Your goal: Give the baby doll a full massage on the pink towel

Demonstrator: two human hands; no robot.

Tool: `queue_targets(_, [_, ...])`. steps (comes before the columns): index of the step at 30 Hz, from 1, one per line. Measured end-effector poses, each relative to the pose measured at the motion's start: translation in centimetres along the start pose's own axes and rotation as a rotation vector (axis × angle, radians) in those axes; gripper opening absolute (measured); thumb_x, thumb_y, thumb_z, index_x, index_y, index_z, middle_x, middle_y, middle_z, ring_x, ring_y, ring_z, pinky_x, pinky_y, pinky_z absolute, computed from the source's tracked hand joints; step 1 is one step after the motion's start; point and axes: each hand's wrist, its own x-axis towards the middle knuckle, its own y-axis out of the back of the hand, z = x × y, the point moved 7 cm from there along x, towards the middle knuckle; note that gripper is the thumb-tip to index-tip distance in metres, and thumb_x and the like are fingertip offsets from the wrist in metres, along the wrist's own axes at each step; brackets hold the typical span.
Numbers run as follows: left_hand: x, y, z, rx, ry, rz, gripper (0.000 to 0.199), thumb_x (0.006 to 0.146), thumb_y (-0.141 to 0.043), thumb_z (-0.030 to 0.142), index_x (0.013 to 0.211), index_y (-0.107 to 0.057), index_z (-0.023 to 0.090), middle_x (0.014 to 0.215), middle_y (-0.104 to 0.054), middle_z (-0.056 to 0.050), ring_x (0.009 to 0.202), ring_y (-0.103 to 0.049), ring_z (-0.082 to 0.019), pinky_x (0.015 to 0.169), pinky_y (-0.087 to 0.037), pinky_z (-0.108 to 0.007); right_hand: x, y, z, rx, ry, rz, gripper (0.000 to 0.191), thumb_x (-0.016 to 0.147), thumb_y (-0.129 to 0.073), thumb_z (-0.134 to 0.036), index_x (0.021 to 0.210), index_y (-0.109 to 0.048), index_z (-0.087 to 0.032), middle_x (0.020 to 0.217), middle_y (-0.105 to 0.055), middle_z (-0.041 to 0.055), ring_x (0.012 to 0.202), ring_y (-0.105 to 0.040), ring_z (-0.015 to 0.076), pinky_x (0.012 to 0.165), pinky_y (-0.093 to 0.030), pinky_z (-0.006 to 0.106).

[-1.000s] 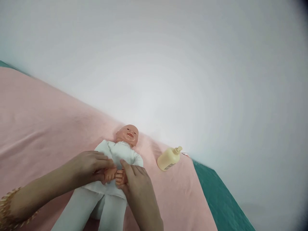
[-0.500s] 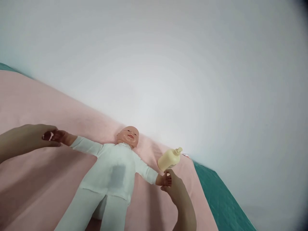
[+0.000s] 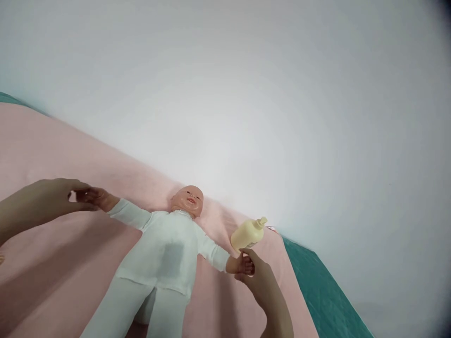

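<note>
Down at the near edge, the white trouser legs of a baby doll with a bald, shiny, skin-toned head and white fabric clothes (image 3: 150, 251) run out of view, a grey shape showing between them. The doll lies on its back, stretched across a soft pale-pink cloth (image 3: 56, 148), and up its torso we go: a loose white top, a grey rectangular patch (image 3: 171, 259) on the front, both sleeves spread wide.

And you've got it by both ends! Out to one side, your left hand (image 3: 49, 199) has the doll's small hand pinched, fingers over the top, thumb underneath. Across on the other side, your right hand (image 3: 262, 281) does the same, its forefinger and thumb closed about the other little hand. That's the arms held well apart, long shadows falling on the pink below each one.

Just beyond your right forefinger stands a pale-yellow rounded bottle with a pump top (image 3: 248, 233), small dark print low on its side; whether your finger brushes it, you can't tell from here. Farther up, the doll's head rests near the cloth's far edge, face upward. A small white tag with red marks (image 3: 271, 228) sits at the cloth's corner, a dark green surface (image 3: 327, 286) shows past it, and behind everything rises a plain whitish wall (image 3: 246, 94).
</note>
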Motion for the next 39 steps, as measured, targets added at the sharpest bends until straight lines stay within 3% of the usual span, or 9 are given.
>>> queue_targets(2, [0.5,-0.1,0.4,0.124,0.125,-0.035,0.044,0.067,-0.065,0.06,0.074,-0.068,0.017,0.05,-0.049,0.008,0.046,-0.044,-0.008,0.048,-0.026,-0.02,-1.3,0.6,-2.5,-0.044,0.051,0.043,0.056,0.073,-0.065,-0.015,0.127,-0.055,-0.029,0.102,-0.07,0.0019,0.092,-0.066,0.0211,0.08,-0.052,0.032])
queue_targets(5, [0.3,-0.6,4.3,0.045,0.112,-0.098,0.042,0.074,-0.06,0.059,0.085,-0.07,0.02,0.056,-0.05,0.007,0.051,-0.044,-0.009,0.051,-0.028,-0.021,-2.8,-0.2,-6.2,-0.023,0.171,0.075,0.065,0.076,-0.067,-0.014,0.135,-0.051,-0.033,0.114,-0.067,0.0016,0.103,-0.063,0.0205,0.091,-0.051,0.035])
queue_targets(10, [-2.1,-3.1,13.3,-0.249,-0.159,-0.314,0.032,0.085,-0.062,0.048,0.1,-0.075,0.023,0.069,-0.057,0.003,0.062,-0.043,-0.011,0.058,-0.033,-0.022,-3.5,-5.7,-11.7,0.048,0.447,-0.093,0.077,0.063,-0.085,-0.01,0.132,-0.057,-0.028,0.113,-0.069,0.0036,0.117,-0.056,0.0232,0.103,-0.046,0.038])
queue_targets(14, [-4.1,-5.8,16.4,-0.305,-0.383,-0.438,0.022,0.084,-0.064,0.031,0.102,-0.076,0.028,0.077,-0.063,0.001,0.065,-0.051,-0.011,0.059,-0.038,-0.02,-3.1,-9.2,-13.3,0.012,0.587,-0.146,0.087,0.053,-0.094,-0.018,0.132,-0.058,-0.023,0.11,-0.072,0.0053,0.11,-0.058,0.0274,0.097,-0.05,0.042])
queue_targets(23, [-6.1,-6.3,18.6,-0.175,-0.811,-0.162,0.023,0.089,-0.051,0.014,0.087,-0.073,0.021,0.065,-0.058,0.001,0.057,-0.054,-0.011,0.054,-0.037,-0.021,-3.2,-10.9,-12.9,-0.091,0.669,-0.158,0.084,0.056,-0.093,-0.022,0.133,-0.06,-0.023,0.102,-0.073,0.0045,0.101,-0.06,0.0254,0.086,-0.054,0.036])
queue_targets(28, [-6.6,-6.4,19.4,-0.104,-0.889,-0.101,0.029,0.092,-0.042,0.013,0.079,-0.068,0.019,0.062,-0.059,0.001,0.056,-0.053,-0.013,0.055,-0.036,-0.024,-3.4,-11.2,-13.0,-0.115,0.663,-0.168,0.078,0.053,-0.094,-0.024,0.125,-0.065,-0.025,0.1,-0.073,0.0027,0.096,-0.059,0.0242,0.082,-0.053,0.033])
queue_targets(34, [-5.9,-7.1,18.2,-0.139,-0.767,-0.262,0.023,0.089,-0.048,0.017,0.082,-0.07,0.019,0.065,-0.061,0.001,0.059,-0.054,-0.012,0.057,-0.037,-0.023,-3.6,-10.7,-13.4,-0.108,0.706,-0.158,0.059,0.065,-0.088,-0.022,0.12,-0.068,-0.025,0.099,-0.073,0.002,0.096,-0.059,0.0235,0.085,-0.052,0.034])
queue_targets(37, [-4.6,-5.6,16.6,-0.17,-0.52,-0.331,0.017,0.087,-0.056,0.026,0.091,-0.072,0.022,0.066,-0.062,0.003,0.058,-0.052,-0.012,0.057,-0.036,-0.022,-3.5,-8.4,-12.8,-0.073,0.622,-0.124,0.054,0.068,-0.083,-0.013,0.119,-0.068,-0.026,0.105,-0.069,0.0036,0.101,-0.06,0.0227,0.088,-0.052,0.033])
queue_targets(39, [-3.4,-3.5,14.9,-0.155,-0.311,-0.296,0.024,0.087,-0.056,0.036,0.102,-0.071,0.024,0.07,-0.064,0.004,0.059,-0.052,-0.013,0.058,-0.036,-0.022,-3.4,-6.1,-11.6,-0.056,0.517,-0.069,0.055,0.071,-0.076,-0.005,0.12,-0.067,-0.028,0.106,-0.067,0.0037,0.103,-0.062,0.0215,0.09,-0.051,0.033])
